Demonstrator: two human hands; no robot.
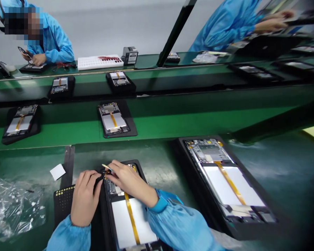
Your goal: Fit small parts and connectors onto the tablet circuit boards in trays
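Pinched in the right hand (128, 179), a thin tool (106, 167) met the top edge of the open tablet (125, 205) on the worktop (159, 164), while the left hand (85, 197), fingers curled, braced its left edge, apparently for steadiness.

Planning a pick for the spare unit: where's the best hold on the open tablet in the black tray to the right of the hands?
Probably grip the black tray by its two long edges, coming from above. The open tablet lies flat inside with its board and orange ribbon cable exposed, so its face is best left untouched.
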